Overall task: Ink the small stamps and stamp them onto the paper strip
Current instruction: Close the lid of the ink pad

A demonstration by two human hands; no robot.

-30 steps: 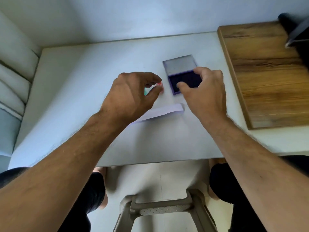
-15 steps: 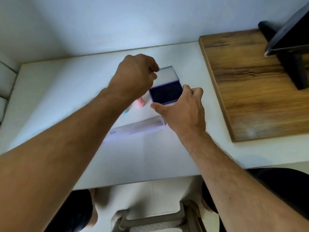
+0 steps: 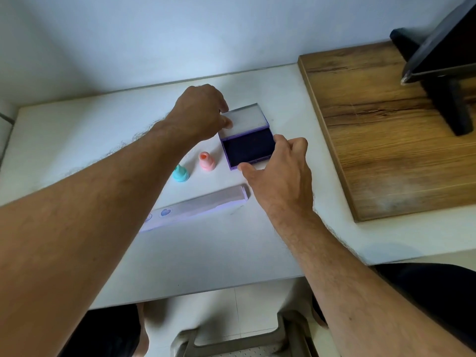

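Observation:
A purple ink pad lies open on the white table, its clear lid tipped back. My left hand pinches the lid's left edge. My right hand grips the ink pad's base at its near right corner, thumb at the front and fingers on the right side. A pink stamp and a teal stamp stand upright left of the pad, untouched. The white paper strip lies below them with two blue prints near its left end.
A raised wooden board covers the table's right side and carries a dark monitor stand. A plastic stool shows under the table's near edge, between my knees.
My left hand left the stamps and moved up and right to the ink pad's lid. My right hand stayed on the pad's base. The camera view shifted.

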